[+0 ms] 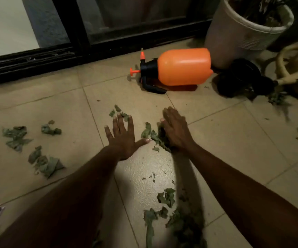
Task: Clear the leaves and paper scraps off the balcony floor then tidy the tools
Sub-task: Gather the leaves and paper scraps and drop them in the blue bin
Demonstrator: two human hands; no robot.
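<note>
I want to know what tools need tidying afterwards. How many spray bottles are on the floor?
1. The orange spray bottle lies on its side near the sliding door track, beside the white plant pot. Others may be out of frame.

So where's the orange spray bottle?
The orange spray bottle lies on its side, upper middle of the head view, between the sliding door track and the white pot.

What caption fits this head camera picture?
Two hands, left hand and right hand, scoop torn leaves beside a tipped orange sprayer.
</note>
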